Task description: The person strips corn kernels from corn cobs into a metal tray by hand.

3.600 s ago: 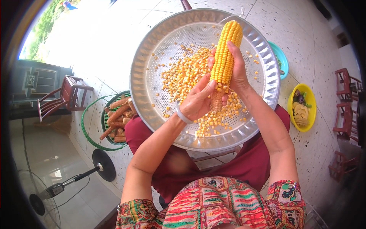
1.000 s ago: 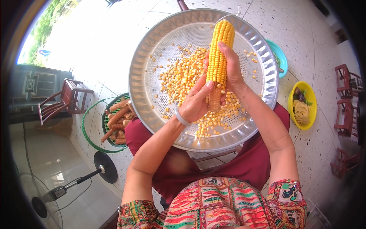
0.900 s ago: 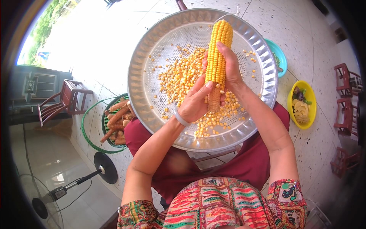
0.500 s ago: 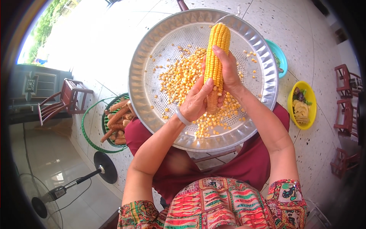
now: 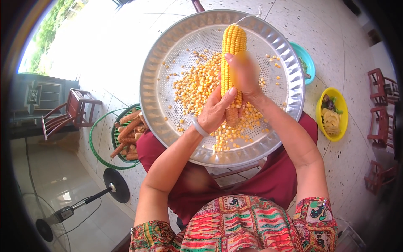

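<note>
Both hands grip a yellow corn cob (image 5: 233,40), held lengthwise above a wide round metal tray. My left hand (image 5: 216,110) wraps the near part, its thumb pressed on the kernels close to the stripped end. Higher up the cob, my right hand (image 5: 245,77) closes round it from the right; a blur covers part of that hand. At the near end bare cob shows, while the far part is full of kernels. Loose corn kernels (image 5: 195,86) lie heaped on the perforated floor of the tray (image 5: 151,122), which rests over my knees.
To the left, a green basket (image 5: 94,147) holds several stripped cobs (image 5: 131,129). A fan (image 5: 65,213) and a wooden chair (image 5: 75,107) stand further left. On the right are a turquoise basin (image 5: 308,59), a yellow basin (image 5: 345,126) with food in it, and several small wooden chairs (image 5: 379,88).
The corn cob has shifted slightly left and now stands more upright in the picture. My right hand has moved a little left with it; both hands keep their hold.
</note>
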`<state>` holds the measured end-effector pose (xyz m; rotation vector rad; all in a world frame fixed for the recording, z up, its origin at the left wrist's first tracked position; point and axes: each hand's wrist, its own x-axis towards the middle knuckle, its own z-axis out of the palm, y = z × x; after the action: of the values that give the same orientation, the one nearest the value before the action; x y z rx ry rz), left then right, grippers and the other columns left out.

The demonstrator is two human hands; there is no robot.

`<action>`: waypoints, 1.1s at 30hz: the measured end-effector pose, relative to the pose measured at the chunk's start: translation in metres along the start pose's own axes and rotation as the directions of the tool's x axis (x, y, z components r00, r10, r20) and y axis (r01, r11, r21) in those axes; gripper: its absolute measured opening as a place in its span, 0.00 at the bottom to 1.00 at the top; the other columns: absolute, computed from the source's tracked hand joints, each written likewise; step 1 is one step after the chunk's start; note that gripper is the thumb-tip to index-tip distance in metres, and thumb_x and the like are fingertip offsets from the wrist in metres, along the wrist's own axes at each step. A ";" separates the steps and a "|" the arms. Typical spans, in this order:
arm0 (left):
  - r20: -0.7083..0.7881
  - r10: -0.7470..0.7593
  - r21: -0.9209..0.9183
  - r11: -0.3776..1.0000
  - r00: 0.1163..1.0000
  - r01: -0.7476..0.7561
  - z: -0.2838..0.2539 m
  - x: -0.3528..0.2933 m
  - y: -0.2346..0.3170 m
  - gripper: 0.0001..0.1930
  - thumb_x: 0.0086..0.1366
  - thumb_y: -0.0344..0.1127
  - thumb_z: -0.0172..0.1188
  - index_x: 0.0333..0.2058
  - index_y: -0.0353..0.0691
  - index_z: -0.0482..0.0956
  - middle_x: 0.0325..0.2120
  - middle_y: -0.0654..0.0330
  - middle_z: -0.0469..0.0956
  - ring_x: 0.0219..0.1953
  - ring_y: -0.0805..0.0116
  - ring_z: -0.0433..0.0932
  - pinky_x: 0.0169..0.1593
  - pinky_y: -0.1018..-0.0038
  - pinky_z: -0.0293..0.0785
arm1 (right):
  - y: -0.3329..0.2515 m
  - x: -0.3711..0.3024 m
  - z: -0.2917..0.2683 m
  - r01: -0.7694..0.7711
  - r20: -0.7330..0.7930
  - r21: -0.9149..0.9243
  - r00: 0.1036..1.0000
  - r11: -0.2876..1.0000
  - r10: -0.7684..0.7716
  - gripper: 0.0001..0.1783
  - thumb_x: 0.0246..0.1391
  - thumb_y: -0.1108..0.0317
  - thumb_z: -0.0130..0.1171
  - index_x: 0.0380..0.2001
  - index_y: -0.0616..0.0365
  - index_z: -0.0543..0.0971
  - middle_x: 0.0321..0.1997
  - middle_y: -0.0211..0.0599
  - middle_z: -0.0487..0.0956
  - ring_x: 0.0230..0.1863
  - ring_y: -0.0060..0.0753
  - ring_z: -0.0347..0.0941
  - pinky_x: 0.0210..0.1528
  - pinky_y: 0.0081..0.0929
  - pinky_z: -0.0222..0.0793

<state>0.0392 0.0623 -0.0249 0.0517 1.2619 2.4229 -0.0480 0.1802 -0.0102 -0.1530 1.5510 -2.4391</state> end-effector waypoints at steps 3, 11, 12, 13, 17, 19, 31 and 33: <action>-0.002 0.020 0.101 0.995 1.000 -0.020 -0.002 0.000 -0.001 0.20 0.76 0.49 0.49 0.56 0.40 0.65 0.39 0.57 0.74 0.37 0.69 0.76 0.41 0.69 0.79 | 0.006 0.003 -0.004 -0.037 0.011 0.006 0.999 0.999 0.037 0.24 0.58 0.52 0.62 0.44 0.62 0.71 0.32 0.34 0.75 0.27 0.23 0.77 0.28 0.23 0.76; 0.025 0.026 0.156 0.987 0.999 -0.030 -0.005 -0.002 -0.002 0.21 0.76 0.48 0.50 0.57 0.40 0.64 0.41 0.58 0.72 0.40 0.70 0.74 0.46 0.69 0.76 | -0.001 0.002 0.000 -0.107 -0.005 0.100 0.994 0.989 0.108 0.24 0.58 0.52 0.62 0.44 0.61 0.71 0.31 0.33 0.75 0.26 0.24 0.77 0.27 0.23 0.77; 0.028 0.021 0.104 0.994 0.999 -0.024 -0.002 -0.002 -0.001 0.21 0.76 0.47 0.50 0.58 0.40 0.63 0.42 0.57 0.72 0.41 0.69 0.74 0.47 0.68 0.76 | -0.002 0.002 -0.001 -0.107 -0.007 0.100 0.994 0.989 0.108 0.24 0.58 0.52 0.62 0.44 0.61 0.71 0.31 0.33 0.75 0.26 0.24 0.77 0.27 0.23 0.77; 0.031 0.017 0.052 0.998 0.999 -0.019 -0.001 -0.003 0.000 0.21 0.76 0.47 0.50 0.58 0.40 0.63 0.43 0.57 0.72 0.43 0.68 0.74 0.48 0.68 0.76 | -0.004 0.002 -0.001 -0.104 0.015 0.069 0.995 0.992 0.103 0.24 0.58 0.52 0.62 0.44 0.61 0.71 0.31 0.34 0.75 0.26 0.24 0.77 0.27 0.23 0.77; 0.121 0.026 0.251 0.967 0.992 -0.056 -0.005 -0.002 0.003 0.22 0.76 0.47 0.50 0.59 0.39 0.62 0.43 0.57 0.73 0.42 0.69 0.76 0.46 0.69 0.77 | -0.002 0.000 0.003 0.001 0.017 0.011 1.000 1.000 -0.002 0.23 0.58 0.54 0.63 0.44 0.62 0.71 0.31 0.35 0.76 0.25 0.24 0.77 0.25 0.22 0.77; -0.011 -0.067 0.062 0.996 0.998 0.067 -0.002 -0.001 0.004 0.22 0.75 0.48 0.51 0.56 0.38 0.64 0.40 0.57 0.74 0.37 0.70 0.77 0.42 0.71 0.78 | 0.001 0.000 0.003 0.037 0.027 -0.017 0.999 0.999 -0.037 0.23 0.58 0.55 0.64 0.44 0.63 0.71 0.31 0.34 0.76 0.26 0.23 0.76 0.27 0.22 0.77; 0.070 0.015 0.269 0.963 0.997 -0.034 -0.005 0.000 0.001 0.21 0.75 0.49 0.51 0.52 0.37 0.64 0.37 0.59 0.75 0.34 0.71 0.78 0.40 0.72 0.81 | 0.003 0.002 0.001 -0.052 0.083 0.000 0.995 0.999 0.052 0.23 0.58 0.56 0.63 0.46 0.62 0.71 0.35 0.31 0.75 0.30 0.20 0.75 0.31 0.21 0.76; 0.094 0.016 0.268 0.962 0.995 -0.040 -0.006 0.000 0.001 0.21 0.75 0.49 0.51 0.53 0.37 0.64 0.37 0.59 0.75 0.35 0.71 0.78 0.40 0.72 0.81 | 0.000 0.001 0.001 -0.063 0.094 0.000 0.994 0.998 0.063 0.23 0.59 0.56 0.62 0.47 0.61 0.70 0.35 0.31 0.75 0.30 0.20 0.75 0.31 0.20 0.76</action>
<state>0.0378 0.0574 -0.0275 0.2558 1.5493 2.2270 -0.0484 0.1795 -0.0097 -0.2110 1.4895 -2.3506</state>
